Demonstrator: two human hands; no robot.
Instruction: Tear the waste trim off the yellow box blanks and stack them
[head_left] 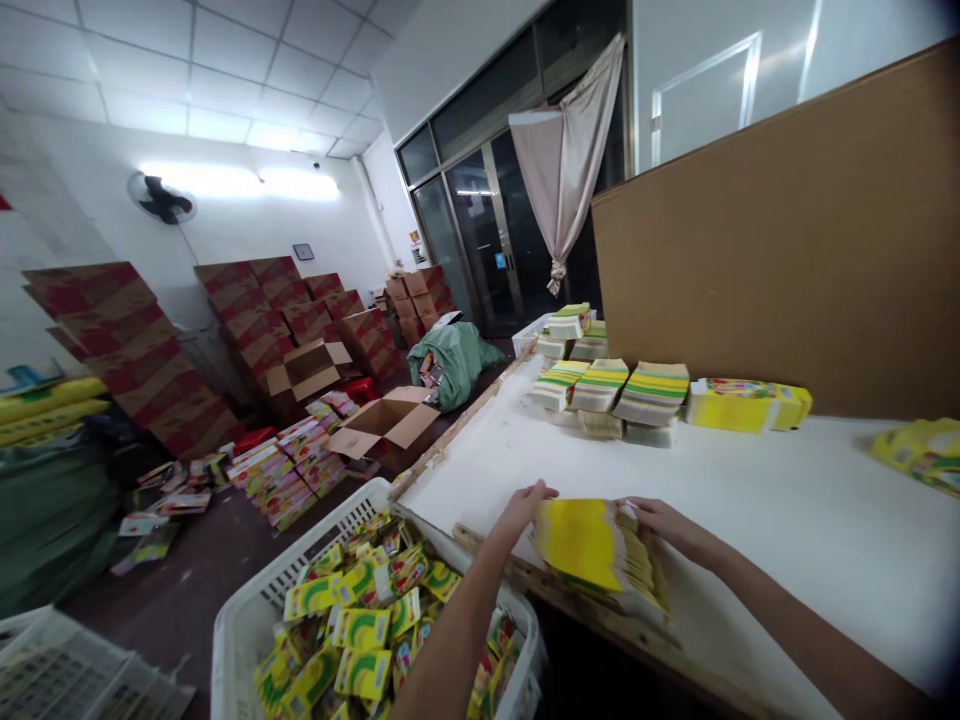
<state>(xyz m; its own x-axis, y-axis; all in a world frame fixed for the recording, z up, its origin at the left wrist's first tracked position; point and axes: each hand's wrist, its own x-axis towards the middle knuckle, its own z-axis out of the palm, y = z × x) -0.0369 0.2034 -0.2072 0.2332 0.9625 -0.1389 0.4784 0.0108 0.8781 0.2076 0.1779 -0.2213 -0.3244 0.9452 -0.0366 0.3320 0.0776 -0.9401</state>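
Observation:
A stack of flat yellow cartons (581, 545) lies at the near edge of the white table, its right side fanned into many thin layers. My left hand (529, 508) grips the stack's far left corner, fingers bent over its edge. At the far right corner my right hand (664, 525) holds it with the thumb and fingers closed. Left of the table, a white plastic basket (229, 630) holds many small yellow-green packets (360, 630); my left forearm passes over it.
Bundled carton stacks (600, 385) and a yellow bundle (739, 405) stand along the table's back, before a tall cardboard sheet (780, 240). More yellow cartons (919, 450) lie at right. Open boxes (390, 425), a green sack (469, 365) and piled packs (292, 470) occupy the floor.

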